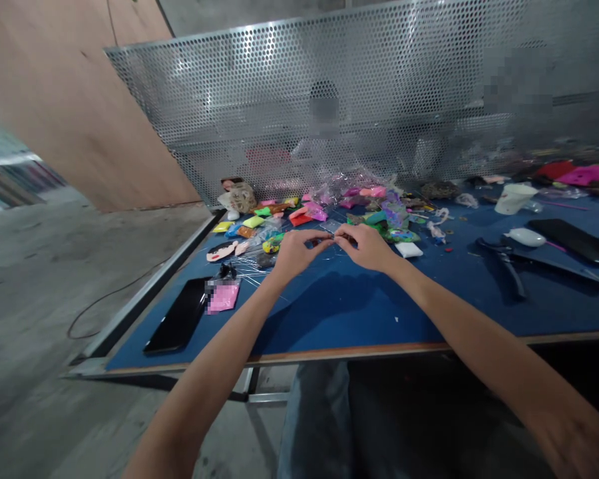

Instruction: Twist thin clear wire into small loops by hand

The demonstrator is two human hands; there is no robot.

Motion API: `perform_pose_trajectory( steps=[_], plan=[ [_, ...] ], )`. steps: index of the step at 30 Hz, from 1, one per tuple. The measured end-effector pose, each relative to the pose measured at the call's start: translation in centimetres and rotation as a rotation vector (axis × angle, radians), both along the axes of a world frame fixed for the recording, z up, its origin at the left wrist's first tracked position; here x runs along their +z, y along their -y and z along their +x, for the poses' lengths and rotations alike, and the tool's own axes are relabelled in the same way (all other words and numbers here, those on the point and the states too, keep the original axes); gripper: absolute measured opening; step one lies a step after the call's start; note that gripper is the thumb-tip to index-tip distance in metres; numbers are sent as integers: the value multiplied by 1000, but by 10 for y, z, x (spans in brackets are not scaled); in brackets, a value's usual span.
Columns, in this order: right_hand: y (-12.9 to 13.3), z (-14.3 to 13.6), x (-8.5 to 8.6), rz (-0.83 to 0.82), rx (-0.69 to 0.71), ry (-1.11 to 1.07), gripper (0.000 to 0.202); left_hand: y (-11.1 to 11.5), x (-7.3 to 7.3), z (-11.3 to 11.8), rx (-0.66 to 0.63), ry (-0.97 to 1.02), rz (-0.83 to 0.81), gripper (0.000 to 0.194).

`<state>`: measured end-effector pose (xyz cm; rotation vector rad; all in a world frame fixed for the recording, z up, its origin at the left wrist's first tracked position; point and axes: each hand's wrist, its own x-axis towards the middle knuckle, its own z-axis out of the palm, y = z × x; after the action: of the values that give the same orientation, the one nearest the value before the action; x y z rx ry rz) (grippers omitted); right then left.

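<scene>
Fingertips pinched, my left hand (298,254) and my right hand (363,246) meet above the middle of the blue tabletop (319,313). Some small dark brownish bit shows between them, too hidden by the fingers to name. Left of my left hand lie thin clear strands, a flat face-shaped piece (221,251) with black and red parts, and a yellow lump (271,245). Beyond the hands spreads a heap of coloured clay packets and clear plastic wrap (347,189). A white packet (408,249) lies just right of my right hand.
A black phone or tablet (180,316) and a pink packet (223,295) lie at the left. Scissors with black handles (504,263), a white spoon (525,237), a dark flat device (574,239) and a white cup (515,199) are at the right. Behind stands a perforated metal panel (279,86).
</scene>
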<state>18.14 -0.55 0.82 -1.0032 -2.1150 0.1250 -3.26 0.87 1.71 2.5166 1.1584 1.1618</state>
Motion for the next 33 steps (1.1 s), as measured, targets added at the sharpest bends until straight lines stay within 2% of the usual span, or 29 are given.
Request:
perform_pose_trajectory(
  steps=[5, 12, 18, 26, 33],
  plan=[
    [-6, 2, -4, -60, 17, -99, 18, -5, -2, -3, 75, -73, 61, 24],
    [-17, 10, -8, -125, 47, -11, 17, -11, -8, -4, 45, -131, 96, 20],
    [-14, 7, -11, -181, 54, -95, 17, -9, -13, -3, 59, -170, 147, 22],
    [-13, 2, -18, -189, -5, -148, 16, -14, -22, -2, 71, -171, 207, 31],
    [-11, 1, -17, -137, -10, -115, 11, -18, -26, 1, 60, -143, 234, 24]
  ],
)
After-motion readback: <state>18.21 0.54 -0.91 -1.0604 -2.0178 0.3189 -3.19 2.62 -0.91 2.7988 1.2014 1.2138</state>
